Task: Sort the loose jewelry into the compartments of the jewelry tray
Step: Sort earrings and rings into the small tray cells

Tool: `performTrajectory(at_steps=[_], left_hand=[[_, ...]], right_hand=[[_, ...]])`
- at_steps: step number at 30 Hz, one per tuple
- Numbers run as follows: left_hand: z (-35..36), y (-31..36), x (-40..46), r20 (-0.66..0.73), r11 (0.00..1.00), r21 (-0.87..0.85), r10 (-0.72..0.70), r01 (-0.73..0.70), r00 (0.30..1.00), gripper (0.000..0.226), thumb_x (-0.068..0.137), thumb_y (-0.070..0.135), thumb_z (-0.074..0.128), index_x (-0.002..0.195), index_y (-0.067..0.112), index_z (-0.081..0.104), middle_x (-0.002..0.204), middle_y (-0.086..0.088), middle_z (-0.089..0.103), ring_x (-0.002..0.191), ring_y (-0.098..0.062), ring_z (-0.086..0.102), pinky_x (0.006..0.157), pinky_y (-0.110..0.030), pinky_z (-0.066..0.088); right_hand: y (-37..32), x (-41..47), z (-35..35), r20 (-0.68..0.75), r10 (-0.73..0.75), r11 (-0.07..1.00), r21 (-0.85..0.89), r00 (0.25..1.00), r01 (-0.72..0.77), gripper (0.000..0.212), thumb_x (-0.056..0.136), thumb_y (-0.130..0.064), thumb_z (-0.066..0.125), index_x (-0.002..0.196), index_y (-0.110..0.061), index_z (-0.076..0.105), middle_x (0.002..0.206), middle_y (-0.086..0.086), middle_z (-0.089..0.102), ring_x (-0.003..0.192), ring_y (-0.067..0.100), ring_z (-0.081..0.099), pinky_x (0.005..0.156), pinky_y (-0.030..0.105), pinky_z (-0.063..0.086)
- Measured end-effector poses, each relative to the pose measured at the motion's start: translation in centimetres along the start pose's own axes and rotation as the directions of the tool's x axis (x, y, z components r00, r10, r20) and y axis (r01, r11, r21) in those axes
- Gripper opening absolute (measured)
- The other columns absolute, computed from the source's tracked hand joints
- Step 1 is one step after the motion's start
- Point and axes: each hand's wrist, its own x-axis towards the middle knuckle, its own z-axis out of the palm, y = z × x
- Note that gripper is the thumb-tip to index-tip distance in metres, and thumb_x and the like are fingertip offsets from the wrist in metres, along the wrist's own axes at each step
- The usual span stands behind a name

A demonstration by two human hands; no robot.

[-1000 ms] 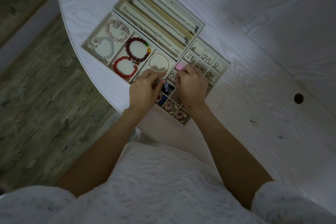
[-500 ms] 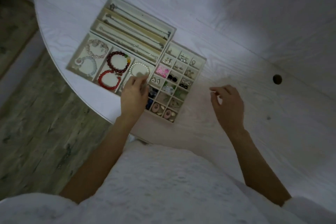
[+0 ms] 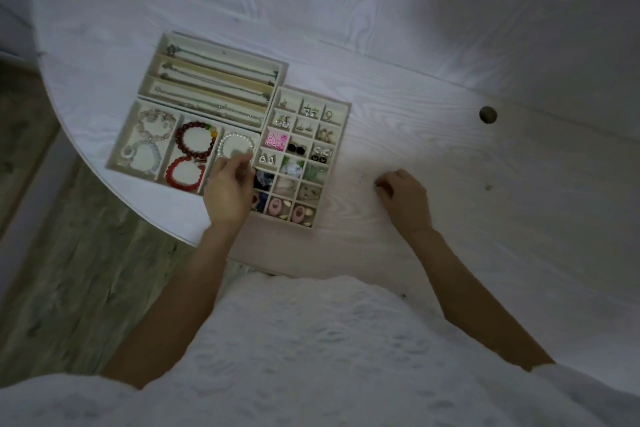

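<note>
The right hand [image 3: 403, 199] has left the tray [image 3: 313, 163] and now rests on the table [image 3: 450, 149] at three o'clock of it, fingers curled, perhaps picking a tiny piece; I cannot tell. The left hand [image 3: 230, 189] stays at the pearl bracelet [image 3: 235, 146], fingers loosely bent.

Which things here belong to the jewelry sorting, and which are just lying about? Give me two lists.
Part of the job:
- jewelry tray
- bead bracelets
- chain necklaces
- earrings in the small compartments
- left hand, at the tray
- right hand, curled on the table; whether it holds anything is unclear

Just there:
- white table
- hole in the tabletop
- wooden floor
</note>
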Motion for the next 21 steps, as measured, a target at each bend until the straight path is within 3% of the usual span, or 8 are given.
performTrajectory(at_steps=[2, 5, 8, 14, 18, 21], left_hand=[[0.0, 0.1, 0.0, -0.009, 1.0, -0.001, -0.005, 0.005, 1.0, 0.024, 0.091, 0.016, 0.06, 0.114, 0.017, 0.066, 0.1, -0.011, 0.062, 0.085, -0.031, 0.062, 0.068, -0.036, 0.049], [0.0, 0.2, -0.2, -0.031, 1.0, 0.006, 0.001, -0.001, 1.0, 0.024, 0.09, 0.014, 0.061, 0.113, 0.016, 0.067, 0.098, -0.012, 0.06, 0.086, -0.03, 0.061, 0.068, -0.031, 0.045], [0.1, 0.3, -0.2, -0.038, 1.0, 0.01, 0.002, -0.002, 0.999, 0.024, 0.09, 0.014, 0.061, 0.114, 0.016, 0.067, 0.095, -0.013, 0.06, 0.084, -0.03, 0.06, 0.067, -0.028, 0.041], [0.1, 0.6, -0.3, -0.05, 0.999, -0.001, -0.04, 0.04, 0.998, 0.026, 0.091, 0.018, 0.061, 0.116, 0.019, 0.067, 0.095, -0.01, 0.06, 0.081, -0.027, 0.061, 0.066, -0.03, 0.044], [0.1, 0.5, -0.4, -0.046, 0.998, -0.03, -0.054, 0.052, 0.998, 0.026, 0.091, 0.018, 0.06, 0.117, 0.021, 0.067, 0.094, -0.007, 0.06, 0.08, -0.025, 0.061, 0.065, -0.03, 0.045], [-0.1, 0.4, -0.3, -0.034, 0.997, -0.052, -0.066, 0.064, 0.997, 0.027, 0.091, 0.017, 0.061, 0.117, 0.021, 0.067, 0.095, -0.005, 0.059, 0.08, -0.02, 0.059, 0.064, -0.027, 0.043]], right_hand=[[-1.0, -0.3, 0.9, 0.011, -0.056, 0.998, 0.041, 0.998, 0.055, 0.007, 0.083, -0.006, 0.064, 0.087, -0.006, 0.07, 0.086, 0.012, 0.061, 0.078, 0.028, 0.059, 0.067, 0.029, 0.042], [-1.3, -0.5, 1.0, -0.038, -0.003, 0.992, 0.125, 0.999, 0.008, 0.013, 0.082, -0.007, 0.067, 0.095, -0.007, 0.07, 0.092, 0.01, 0.062, 0.08, 0.024, 0.059, 0.07, 0.026, 0.043], [-0.8, -0.8, 0.7, -0.039, 0.039, 0.996, 0.08, 0.998, -0.036, 0.018, 0.084, -0.011, 0.067, 0.102, -0.007, 0.068, 0.096, 0.011, 0.062, 0.082, 0.025, 0.061, 0.074, 0.028, 0.044], [-1.5, -0.3, 0.4, -0.039, -0.004, 1.0, -0.002, 0.999, 0.004, 0.008, 0.083, -0.014, 0.068, 0.088, -0.009, 0.073, 0.085, 0.007, 0.066, 0.072, 0.022, 0.061, 0.066, 0.029, 0.046], [-2.0, 0.0, 0.3, 0.037, 0.018, 0.998, -0.066, 0.999, -0.015, 0.006, 0.085, -0.014, 0.065, 0.087, -0.01, 0.068, 0.087, 0.005, 0.064, 0.074, 0.018, 0.057, 0.064, 0.024, 0.035], [-2.9, 0.9, -0.6, 0.04, -0.011, 1.0, -0.011, 0.999, 0.011, 0.002, 0.084, -0.012, 0.066, 0.085, -0.012, 0.067, 0.086, 0.002, 0.063, 0.071, 0.013, 0.054, 0.061, 0.019, 0.033]])
